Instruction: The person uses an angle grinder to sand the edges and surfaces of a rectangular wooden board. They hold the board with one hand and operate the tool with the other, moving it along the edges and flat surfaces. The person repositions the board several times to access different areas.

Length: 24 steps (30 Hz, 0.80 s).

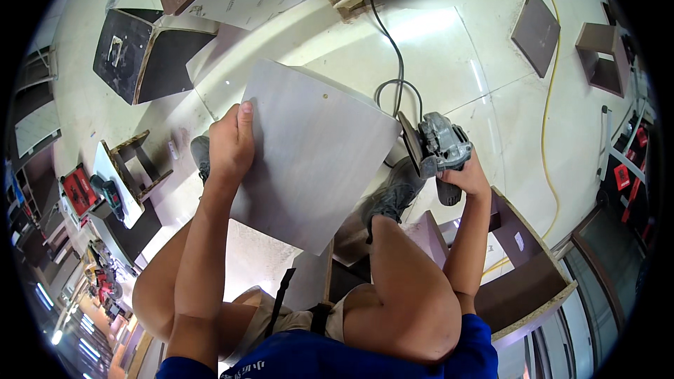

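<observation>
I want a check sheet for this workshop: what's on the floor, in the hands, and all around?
Surface: glossy pale tiled floor, dusty.
Job's things: grey rectangular laminate board; grey handheld power saw at its right edge.
Clutter: dark square panel, open dark box, red tool case.
Grips: left hand holds the board; right hand grips the saw.
Cables: black cord; yellow cable.
Surroundings: brown cabinet carcass.

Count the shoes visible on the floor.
2. One grey shoe shows left of the grey board, mostly hidden behind the left hand. The other shoe sits below the power sander, under the board's right edge.
</observation>
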{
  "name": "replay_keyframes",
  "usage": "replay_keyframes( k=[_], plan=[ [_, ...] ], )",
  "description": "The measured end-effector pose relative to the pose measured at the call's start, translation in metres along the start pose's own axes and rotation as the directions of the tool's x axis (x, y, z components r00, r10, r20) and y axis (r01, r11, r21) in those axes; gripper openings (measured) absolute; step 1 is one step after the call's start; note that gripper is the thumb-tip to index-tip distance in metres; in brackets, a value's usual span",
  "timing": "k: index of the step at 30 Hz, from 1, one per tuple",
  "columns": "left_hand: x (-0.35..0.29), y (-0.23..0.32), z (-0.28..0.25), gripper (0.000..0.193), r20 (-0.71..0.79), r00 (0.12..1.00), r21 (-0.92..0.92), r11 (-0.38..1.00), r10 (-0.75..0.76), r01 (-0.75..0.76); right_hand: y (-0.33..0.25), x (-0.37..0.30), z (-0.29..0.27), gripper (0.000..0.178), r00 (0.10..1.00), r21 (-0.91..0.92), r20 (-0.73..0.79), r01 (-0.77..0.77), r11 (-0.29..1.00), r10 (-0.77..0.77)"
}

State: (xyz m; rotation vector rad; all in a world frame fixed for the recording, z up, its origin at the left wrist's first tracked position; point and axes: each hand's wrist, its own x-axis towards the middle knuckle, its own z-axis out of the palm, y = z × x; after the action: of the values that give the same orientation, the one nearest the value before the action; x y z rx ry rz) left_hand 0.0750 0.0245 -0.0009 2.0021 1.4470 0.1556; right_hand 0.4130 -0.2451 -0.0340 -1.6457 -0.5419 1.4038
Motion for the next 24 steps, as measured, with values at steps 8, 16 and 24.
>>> replay_keyframes(
  k=[8, 16, 24],
  plan=[
    [-0.001, 0.004, -0.001, 0.053, -0.015, 1.0, 0.0, 1.0, -0.001, 0.001, 0.016, -0.018, 0.008, 0.041, 1.0, 0.096, -0.005, -0.029, 0.995, 0.029],
    [-0.001, 0.001, 0.001, 0.053, -0.017, 1.0, 0.017, 1.0, 0.0, 0.0, 0.019, -0.012, 0.015, 0.052, 0.997, 0.133, -0.064, -0.028, 0.991, 0.036],
    [-0.002, -0.001, 0.004, 0.052, -0.069, 0.997, -0.019, 0.999, 0.045, -0.046, 0.024, -0.019, 0.014, 0.043, 0.999, 0.102, -0.041, 0.022, 0.995, -0.018]
  ],
)
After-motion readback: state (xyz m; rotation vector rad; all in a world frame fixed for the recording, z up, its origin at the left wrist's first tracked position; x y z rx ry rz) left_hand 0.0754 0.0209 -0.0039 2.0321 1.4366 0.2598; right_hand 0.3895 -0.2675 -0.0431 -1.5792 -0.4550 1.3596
